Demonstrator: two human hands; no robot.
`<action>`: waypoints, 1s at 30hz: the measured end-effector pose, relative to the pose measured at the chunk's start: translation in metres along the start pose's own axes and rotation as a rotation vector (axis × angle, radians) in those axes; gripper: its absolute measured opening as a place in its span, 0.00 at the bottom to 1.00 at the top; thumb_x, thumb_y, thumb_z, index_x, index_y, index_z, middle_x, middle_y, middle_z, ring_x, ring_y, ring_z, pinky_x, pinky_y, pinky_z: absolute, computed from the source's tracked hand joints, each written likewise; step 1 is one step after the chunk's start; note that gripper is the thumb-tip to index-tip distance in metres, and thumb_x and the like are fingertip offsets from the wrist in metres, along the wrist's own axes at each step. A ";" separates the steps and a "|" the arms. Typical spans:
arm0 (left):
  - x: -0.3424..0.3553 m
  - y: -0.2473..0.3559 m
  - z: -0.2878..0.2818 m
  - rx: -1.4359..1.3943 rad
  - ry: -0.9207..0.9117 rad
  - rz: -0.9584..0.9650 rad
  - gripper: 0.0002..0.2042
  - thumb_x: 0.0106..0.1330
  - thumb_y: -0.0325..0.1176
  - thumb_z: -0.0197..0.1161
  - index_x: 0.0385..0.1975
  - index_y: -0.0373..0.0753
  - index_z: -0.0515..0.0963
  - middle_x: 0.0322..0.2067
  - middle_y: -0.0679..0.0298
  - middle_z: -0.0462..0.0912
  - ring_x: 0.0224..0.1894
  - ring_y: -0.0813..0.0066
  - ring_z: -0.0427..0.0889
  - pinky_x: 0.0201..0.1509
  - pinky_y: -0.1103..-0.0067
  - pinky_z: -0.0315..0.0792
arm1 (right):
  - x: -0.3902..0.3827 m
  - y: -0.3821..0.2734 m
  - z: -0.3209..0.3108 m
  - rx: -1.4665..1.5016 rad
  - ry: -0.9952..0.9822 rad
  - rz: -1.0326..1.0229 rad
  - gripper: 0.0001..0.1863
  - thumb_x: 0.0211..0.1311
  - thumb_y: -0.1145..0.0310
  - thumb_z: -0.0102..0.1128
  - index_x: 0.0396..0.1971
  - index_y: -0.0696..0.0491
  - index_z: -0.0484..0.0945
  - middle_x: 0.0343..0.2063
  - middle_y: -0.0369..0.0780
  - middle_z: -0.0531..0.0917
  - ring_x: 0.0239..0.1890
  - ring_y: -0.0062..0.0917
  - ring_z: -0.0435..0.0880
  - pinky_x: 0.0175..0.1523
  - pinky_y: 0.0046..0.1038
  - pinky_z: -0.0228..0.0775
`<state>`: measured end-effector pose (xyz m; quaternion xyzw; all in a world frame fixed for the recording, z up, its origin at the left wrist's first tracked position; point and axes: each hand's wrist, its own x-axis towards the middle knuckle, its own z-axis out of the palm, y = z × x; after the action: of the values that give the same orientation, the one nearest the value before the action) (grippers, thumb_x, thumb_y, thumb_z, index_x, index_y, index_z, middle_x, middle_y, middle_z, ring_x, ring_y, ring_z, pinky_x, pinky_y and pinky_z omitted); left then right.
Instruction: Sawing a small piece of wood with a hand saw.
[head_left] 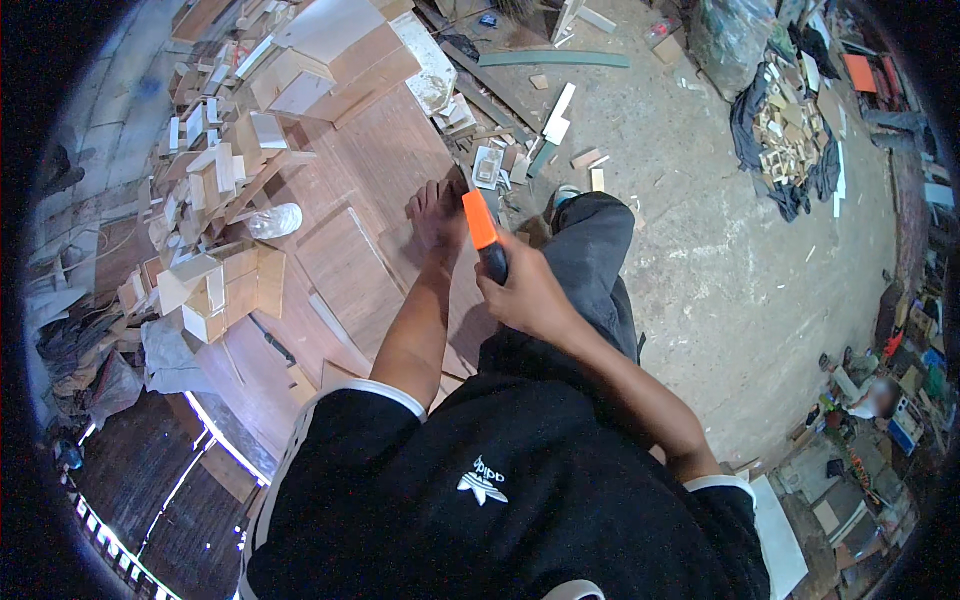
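Orange-and-black tool point(481, 225): held in right fingers point(514, 260), orange end outward. Brown wood-grained board point(365, 150): flat, left of tool.

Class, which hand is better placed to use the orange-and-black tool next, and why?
The right hand, probably: it grips the orange-and-black tool, while the left hand is at the wooden panel, near its edge.

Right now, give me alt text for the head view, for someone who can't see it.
A person's right hand grips an orange-and-black tool beside their left hand, fingers spread, at a brown wooden panel. Assorted wooden pieces crowd the left.
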<state>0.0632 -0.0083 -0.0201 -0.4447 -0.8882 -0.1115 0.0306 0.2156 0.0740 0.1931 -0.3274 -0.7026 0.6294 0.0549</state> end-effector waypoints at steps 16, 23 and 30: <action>0.010 0.021 -0.019 -0.139 0.056 -0.080 0.12 0.62 0.42 0.56 0.38 0.42 0.75 0.38 0.56 0.77 0.44 0.56 0.76 0.49 0.61 0.69 | 0.124 -0.079 -0.043 -0.186 -0.223 0.131 0.10 0.50 0.72 0.51 0.22 0.66 0.74 0.16 0.44 0.77 0.16 0.24 0.76 0.20 0.29 0.66; -0.001 0.003 0.009 -0.067 0.133 -0.068 0.14 0.63 0.43 0.56 0.40 0.40 0.76 0.42 0.53 0.78 0.47 0.54 0.75 0.49 0.60 0.68 | 0.161 0.034 0.000 -0.109 -0.169 0.162 0.06 0.51 0.73 0.51 0.29 0.60 0.72 0.18 0.39 0.75 0.16 0.24 0.75 0.20 0.30 0.66; 0.005 0.006 0.019 -0.165 0.052 -0.117 0.14 0.63 0.42 0.56 0.40 0.39 0.76 0.39 0.52 0.77 0.45 0.51 0.75 0.49 0.59 0.67 | 0.164 0.044 -0.006 -0.200 -0.110 0.180 0.09 0.53 0.70 0.54 0.33 0.58 0.73 0.21 0.43 0.79 0.21 0.28 0.80 0.25 0.32 0.71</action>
<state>0.0660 0.0029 -0.0365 -0.3901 -0.8993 -0.1973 0.0105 0.1081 0.1653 0.0990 -0.3581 -0.7314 0.5757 -0.0731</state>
